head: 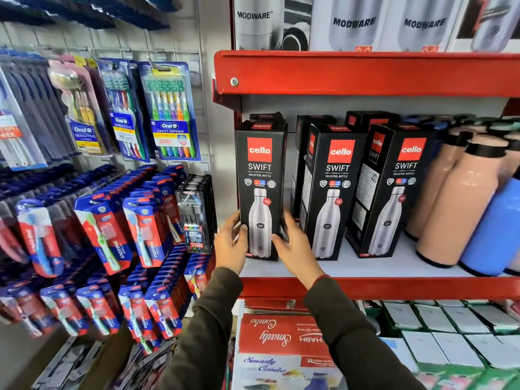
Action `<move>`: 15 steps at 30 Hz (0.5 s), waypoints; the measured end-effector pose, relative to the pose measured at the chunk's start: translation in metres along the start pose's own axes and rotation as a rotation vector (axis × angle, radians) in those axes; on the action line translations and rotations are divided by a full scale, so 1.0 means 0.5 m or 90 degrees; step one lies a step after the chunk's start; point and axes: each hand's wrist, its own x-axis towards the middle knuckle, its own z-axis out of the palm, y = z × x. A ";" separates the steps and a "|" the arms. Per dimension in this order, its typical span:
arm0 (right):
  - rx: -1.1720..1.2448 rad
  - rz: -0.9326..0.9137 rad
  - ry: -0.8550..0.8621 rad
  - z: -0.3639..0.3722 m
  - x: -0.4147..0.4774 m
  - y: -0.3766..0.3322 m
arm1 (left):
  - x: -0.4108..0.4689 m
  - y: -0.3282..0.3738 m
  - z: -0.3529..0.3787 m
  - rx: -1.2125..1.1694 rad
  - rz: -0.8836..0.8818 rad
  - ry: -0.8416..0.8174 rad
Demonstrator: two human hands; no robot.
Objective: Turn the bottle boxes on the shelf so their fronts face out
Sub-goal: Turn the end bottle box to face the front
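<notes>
Three black Cello Swift bottle boxes stand upright on the white shelf (394, 266) with a red front edge, all showing their fronts. The left box (260, 175) is held low down between both hands: my left hand (230, 246) presses its left side, my right hand (295, 246) its right side and front corner. The middle box (333, 190) and the right box (394, 187) stand untouched, slightly angled. More black boxes (306, 128) stand behind them, partly hidden.
Peach bottles (455, 204) and a blue bottle (495, 229) stand at the shelf's right. Modware boxes (354, 23) fill the shelf above. Toothbrush packs (168, 114) hang on the left wall. Red combo boxes (281, 333) lie below the shelf.
</notes>
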 end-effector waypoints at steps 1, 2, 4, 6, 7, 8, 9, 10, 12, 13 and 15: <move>-0.004 0.001 0.001 0.000 0.001 0.001 | -0.002 0.000 0.003 0.002 0.002 0.005; -0.009 0.001 0.002 -0.001 0.001 0.001 | -0.003 -0.002 0.006 0.004 0.004 0.009; -0.021 0.002 0.005 0.000 0.002 0.003 | -0.004 -0.005 0.011 0.004 0.005 0.016; -0.022 0.010 0.008 0.000 0.004 0.004 | -0.006 -0.008 0.013 0.007 0.007 0.019; -0.016 0.016 0.007 0.000 0.004 0.004 | -0.007 -0.009 0.015 0.012 0.010 0.020; -0.010 0.020 0.007 -0.001 0.004 0.005 | -0.008 -0.010 0.017 0.021 0.013 0.020; -0.007 0.020 0.009 -0.001 0.004 0.006 | -0.008 -0.010 0.018 0.028 0.016 0.021; -0.005 0.019 0.010 0.000 0.004 0.007 | -0.008 -0.011 0.020 0.032 0.018 0.023; -0.011 0.016 0.021 0.003 0.002 0.009 | -0.009 -0.015 0.020 0.032 0.018 0.023; -0.018 0.015 0.033 0.006 0.001 0.010 | -0.009 -0.016 0.020 0.030 0.017 0.021; -0.021 0.020 0.073 0.013 -0.002 0.013 | -0.011 -0.016 0.017 0.028 0.014 0.013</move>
